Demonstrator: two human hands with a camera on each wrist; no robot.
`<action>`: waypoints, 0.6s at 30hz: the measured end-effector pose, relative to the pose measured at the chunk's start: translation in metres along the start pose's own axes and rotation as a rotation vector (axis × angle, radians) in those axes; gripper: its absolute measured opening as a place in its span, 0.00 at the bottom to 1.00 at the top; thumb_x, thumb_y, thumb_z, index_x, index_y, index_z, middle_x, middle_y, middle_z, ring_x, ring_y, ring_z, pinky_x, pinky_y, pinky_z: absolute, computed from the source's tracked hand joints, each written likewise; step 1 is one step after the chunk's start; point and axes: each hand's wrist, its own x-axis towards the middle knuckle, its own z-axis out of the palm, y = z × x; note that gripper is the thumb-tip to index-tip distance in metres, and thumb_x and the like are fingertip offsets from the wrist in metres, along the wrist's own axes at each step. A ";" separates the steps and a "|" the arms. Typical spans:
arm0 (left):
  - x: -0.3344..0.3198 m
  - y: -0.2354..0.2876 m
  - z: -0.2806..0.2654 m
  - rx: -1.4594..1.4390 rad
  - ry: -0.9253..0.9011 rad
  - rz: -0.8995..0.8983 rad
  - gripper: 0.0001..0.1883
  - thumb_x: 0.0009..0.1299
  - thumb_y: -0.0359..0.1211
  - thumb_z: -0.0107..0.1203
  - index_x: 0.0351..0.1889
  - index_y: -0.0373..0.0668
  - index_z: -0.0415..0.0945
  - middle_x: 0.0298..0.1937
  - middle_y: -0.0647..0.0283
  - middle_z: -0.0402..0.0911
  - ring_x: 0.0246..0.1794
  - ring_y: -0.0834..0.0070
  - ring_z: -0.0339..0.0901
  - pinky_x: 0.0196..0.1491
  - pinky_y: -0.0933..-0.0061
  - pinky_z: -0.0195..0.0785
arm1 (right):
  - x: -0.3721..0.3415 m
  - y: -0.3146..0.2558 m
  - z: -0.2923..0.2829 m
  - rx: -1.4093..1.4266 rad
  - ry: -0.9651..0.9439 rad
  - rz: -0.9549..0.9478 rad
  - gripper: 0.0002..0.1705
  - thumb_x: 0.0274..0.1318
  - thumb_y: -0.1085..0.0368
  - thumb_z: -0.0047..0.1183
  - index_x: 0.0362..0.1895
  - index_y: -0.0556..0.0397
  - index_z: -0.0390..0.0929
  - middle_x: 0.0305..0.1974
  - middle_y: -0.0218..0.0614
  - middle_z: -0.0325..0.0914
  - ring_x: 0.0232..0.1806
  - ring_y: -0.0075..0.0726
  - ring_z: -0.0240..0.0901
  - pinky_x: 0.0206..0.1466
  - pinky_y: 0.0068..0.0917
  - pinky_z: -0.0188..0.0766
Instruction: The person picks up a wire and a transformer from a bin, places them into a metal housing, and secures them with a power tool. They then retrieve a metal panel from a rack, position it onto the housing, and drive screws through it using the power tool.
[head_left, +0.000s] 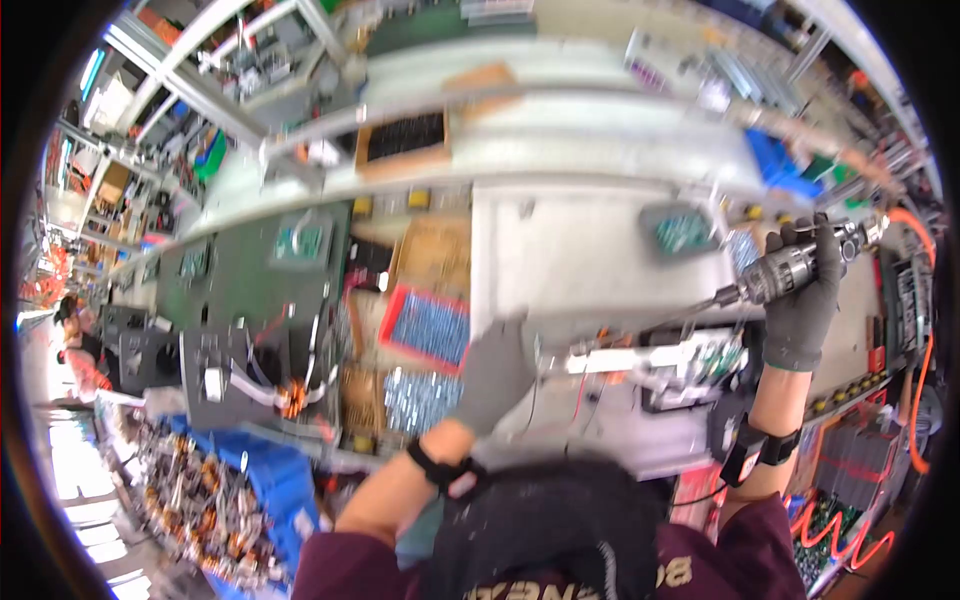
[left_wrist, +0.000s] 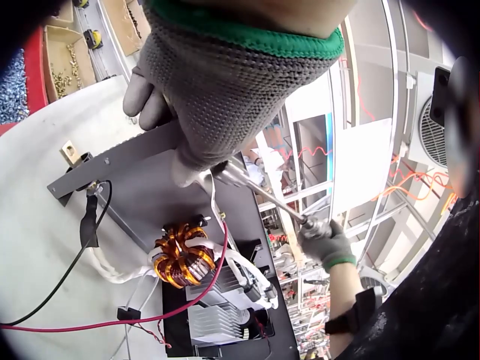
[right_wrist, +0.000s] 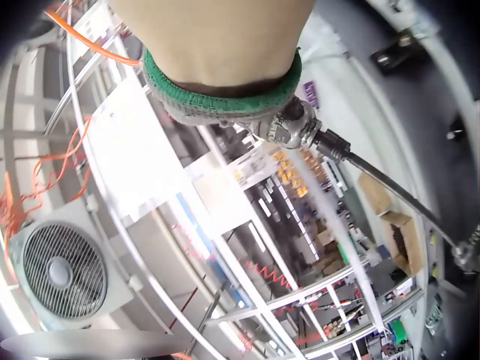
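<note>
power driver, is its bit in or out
In: the right wrist view shows a long bit extending from the power driver gripped by the right hand. Whether its tip is seated, I cannot tell.

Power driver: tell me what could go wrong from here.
The power driver, held in the right hand, points its long shaft toward the left hand; a slip might strike the gloved fingers. The left hand's hold on the grey panel could shift under a push. The red wire running past the toroidal coil might snag.
</note>
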 end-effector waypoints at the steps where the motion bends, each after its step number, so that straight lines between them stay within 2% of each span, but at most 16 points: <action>1: 0.000 0.002 0.000 0.010 0.019 -0.006 0.26 0.59 0.31 0.55 0.57 0.38 0.66 0.44 0.50 0.73 0.44 0.56 0.74 0.42 0.59 0.70 | 0.007 -0.016 0.034 -0.070 -0.008 -0.067 0.14 0.60 0.61 0.50 0.45 0.56 0.74 0.38 0.36 0.76 0.41 0.35 0.77 0.44 0.33 0.77; 2: 0.001 0.003 -0.004 0.015 -0.044 -0.050 0.29 0.57 0.33 0.58 0.58 0.38 0.65 0.45 0.51 0.73 0.44 0.57 0.74 0.42 0.59 0.70 | 0.012 -0.027 0.072 -0.137 -0.014 -0.136 0.14 0.60 0.62 0.50 0.46 0.57 0.74 0.39 0.36 0.76 0.41 0.34 0.77 0.44 0.31 0.76; 3: 0.002 0.000 -0.006 0.011 -0.060 -0.007 0.35 0.54 0.37 0.64 0.60 0.39 0.63 0.45 0.52 0.73 0.43 0.57 0.75 0.42 0.59 0.71 | 0.020 -0.034 0.106 -0.227 -0.133 -0.256 0.16 0.59 0.64 0.50 0.49 0.58 0.74 0.40 0.36 0.76 0.40 0.33 0.76 0.45 0.29 0.76; 4: 0.003 0.005 -0.012 0.028 -0.082 -0.039 0.40 0.50 0.40 0.68 0.61 0.40 0.62 0.46 0.54 0.72 0.42 0.56 0.75 0.42 0.59 0.71 | 0.033 -0.036 0.139 -0.275 -0.139 -0.357 0.17 0.59 0.62 0.50 0.49 0.58 0.74 0.40 0.38 0.77 0.38 0.32 0.76 0.42 0.28 0.75; 5: 0.003 0.010 -0.019 0.055 -0.110 -0.054 0.41 0.50 0.41 0.68 0.61 0.41 0.61 0.46 0.54 0.72 0.42 0.57 0.76 0.42 0.59 0.70 | 0.051 -0.040 0.161 -0.391 -0.289 -0.462 0.15 0.58 0.63 0.51 0.48 0.57 0.74 0.38 0.38 0.77 0.36 0.30 0.76 0.39 0.27 0.73; 6: 0.004 0.012 -0.024 0.051 -0.083 -0.044 0.41 0.50 0.41 0.68 0.61 0.41 0.61 0.46 0.54 0.72 0.42 0.57 0.76 0.42 0.59 0.70 | 0.063 -0.038 0.189 -0.444 -0.303 -0.500 0.14 0.55 0.64 0.54 0.44 0.55 0.74 0.35 0.36 0.77 0.35 0.29 0.75 0.36 0.24 0.71; 7: 0.003 0.013 -0.028 0.047 -0.117 -0.045 0.41 0.50 0.41 0.68 0.61 0.41 0.61 0.46 0.55 0.72 0.42 0.57 0.76 0.42 0.60 0.70 | 0.075 -0.038 0.216 -0.417 -0.268 -0.325 0.13 0.51 0.64 0.58 0.40 0.55 0.75 0.32 0.33 0.77 0.34 0.28 0.73 0.38 0.25 0.70; 8: 0.003 0.014 -0.032 0.044 -0.154 -0.050 0.41 0.50 0.41 0.68 0.61 0.41 0.61 0.46 0.55 0.72 0.42 0.57 0.76 0.42 0.61 0.70 | 0.100 -0.024 0.240 -0.418 -0.331 -0.582 0.15 0.47 0.63 0.61 0.38 0.55 0.75 0.31 0.32 0.76 0.33 0.28 0.71 0.39 0.26 0.68; 9: 0.003 0.015 -0.034 0.028 -0.157 -0.070 0.41 0.51 0.42 0.68 0.62 0.41 0.61 0.46 0.55 0.72 0.41 0.58 0.76 0.42 0.61 0.69 | 0.105 -0.015 0.268 -0.521 -0.231 -0.780 0.17 0.43 0.61 0.63 0.36 0.56 0.74 0.31 0.33 0.77 0.32 0.28 0.70 0.40 0.28 0.68; 10: 0.003 0.015 -0.034 0.024 -0.143 -0.074 0.41 0.51 0.42 0.68 0.62 0.41 0.61 0.46 0.55 0.72 0.41 0.58 0.76 0.42 0.61 0.69 | 0.137 -0.002 0.282 -0.525 -0.286 -0.812 0.20 0.41 0.59 0.64 0.37 0.57 0.74 0.31 0.36 0.78 0.32 0.29 0.71 0.41 0.29 0.68; 11: 0.003 0.014 -0.034 0.022 -0.162 -0.069 0.41 0.52 0.42 0.67 0.62 0.41 0.61 0.46 0.55 0.72 0.41 0.58 0.76 0.42 0.61 0.69 | 0.138 0.003 0.301 -0.703 -0.175 -0.859 0.21 0.41 0.58 0.63 0.38 0.56 0.74 0.32 0.39 0.79 0.32 0.33 0.73 0.42 0.30 0.69; 12: 0.003 0.013 -0.034 0.020 -0.181 -0.067 0.41 0.52 0.43 0.67 0.62 0.41 0.61 0.45 0.55 0.72 0.41 0.59 0.76 0.42 0.61 0.69 | 0.137 0.008 0.317 -0.844 -0.105 -0.855 0.22 0.42 0.54 0.62 0.40 0.54 0.74 0.32 0.42 0.80 0.32 0.42 0.76 0.43 0.35 0.70; 14: 0.003 0.010 -0.031 0.025 -0.179 -0.075 0.41 0.52 0.43 0.66 0.62 0.40 0.60 0.45 0.55 0.72 0.42 0.59 0.75 0.43 0.61 0.68 | 0.146 0.019 0.338 -1.121 0.022 -0.882 0.25 0.43 0.50 0.62 0.43 0.51 0.74 0.36 0.43 0.80 0.40 0.48 0.76 0.47 0.40 0.70; 15: 0.003 0.010 -0.030 0.018 -0.181 -0.059 0.41 0.53 0.43 0.66 0.62 0.40 0.60 0.45 0.55 0.72 0.42 0.59 0.75 0.43 0.61 0.68 | 0.149 0.026 0.342 -1.120 0.007 -0.877 0.25 0.43 0.50 0.62 0.43 0.51 0.74 0.36 0.43 0.80 0.40 0.48 0.76 0.47 0.40 0.70; 17: 0.002 0.008 -0.028 0.009 -0.192 -0.050 0.41 0.53 0.44 0.66 0.62 0.39 0.60 0.45 0.55 0.72 0.43 0.60 0.75 0.43 0.61 0.68 | 0.148 0.036 0.344 -1.403 0.076 -0.913 0.28 0.44 0.46 0.61 0.46 0.48 0.74 0.41 0.41 0.80 0.47 0.50 0.72 0.50 0.43 0.69; 18: 0.003 0.007 -0.026 0.020 -0.161 -0.033 0.41 0.52 0.44 0.66 0.62 0.39 0.60 0.45 0.55 0.72 0.43 0.60 0.75 0.43 0.62 0.68 | 0.147 0.041 0.340 -1.409 0.072 -0.906 0.28 0.44 0.46 0.61 0.46 0.48 0.74 0.41 0.41 0.80 0.47 0.50 0.72 0.50 0.43 0.69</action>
